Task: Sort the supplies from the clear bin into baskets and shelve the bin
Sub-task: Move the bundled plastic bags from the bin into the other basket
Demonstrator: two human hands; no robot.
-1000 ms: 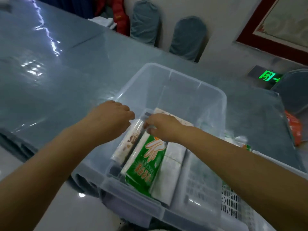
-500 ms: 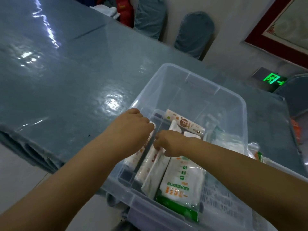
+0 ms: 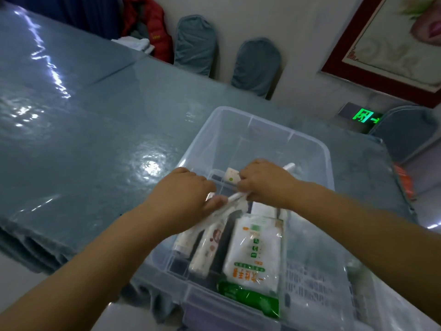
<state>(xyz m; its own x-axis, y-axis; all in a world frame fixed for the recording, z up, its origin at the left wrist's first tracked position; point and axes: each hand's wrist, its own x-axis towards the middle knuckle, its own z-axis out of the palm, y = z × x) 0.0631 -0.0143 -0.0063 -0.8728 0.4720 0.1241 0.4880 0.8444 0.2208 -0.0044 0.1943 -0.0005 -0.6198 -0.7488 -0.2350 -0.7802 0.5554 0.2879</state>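
A clear plastic bin (image 3: 307, 144) stands on the blue-grey table near its front edge. Inside lie several white tissue packs (image 3: 207, 244) and a white-and-green glove packet (image 3: 255, 254). My left hand (image 3: 183, 197) reaches over the bin's left wall and pinches the top edge of a white pack. My right hand (image 3: 265, 182) is inside the bin, fingers curled round a small white pack (image 3: 232, 176) and the same plastic wrapping. What lies under my hands is hidden.
The table (image 3: 95, 144) stretches away to the left under a shiny plastic cover. A white slotted basket (image 3: 317, 285) shows through the bin's right wall. Two covered chairs (image 3: 255, 65) stand against the far wall; another chair (image 3: 405, 130) is at the right.
My right hand has moved further into the bin and lifted a small white pack. My left hand now pinches a pack's edge. The green packet lies flatter, closer to the front wall.
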